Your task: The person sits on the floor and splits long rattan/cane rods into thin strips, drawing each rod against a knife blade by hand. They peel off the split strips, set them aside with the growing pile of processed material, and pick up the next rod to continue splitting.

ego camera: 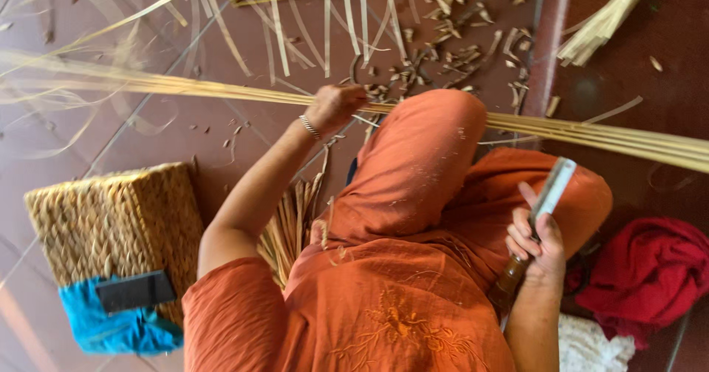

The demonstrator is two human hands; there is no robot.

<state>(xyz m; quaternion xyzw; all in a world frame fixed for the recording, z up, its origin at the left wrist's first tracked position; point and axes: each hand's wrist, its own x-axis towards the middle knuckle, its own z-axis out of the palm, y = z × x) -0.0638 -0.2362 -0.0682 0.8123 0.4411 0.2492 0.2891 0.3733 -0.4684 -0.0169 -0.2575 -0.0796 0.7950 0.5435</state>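
My left hand [334, 107], with a metal bangle on its wrist, is closed on a long bundle of thin bamboo strips [185, 87] that runs across the whole view, over my raised knee in orange cloth [421, 158]. Resting on my other thigh, my right hand [535, 246] grips a flat-bladed knife [550, 191] by its brown wooden handle, the blade pointing away from me. A short bunch of split sticks [288, 228] lies under my left arm beside my leg.
A woven straw stool [111, 220] stands at the left with blue cloth [111, 328] and a dark flat block [135, 291] on it. Loose strips and shavings [436, 47] litter the reddish floor ahead. Red cloth [650, 276] lies bunched at the right.
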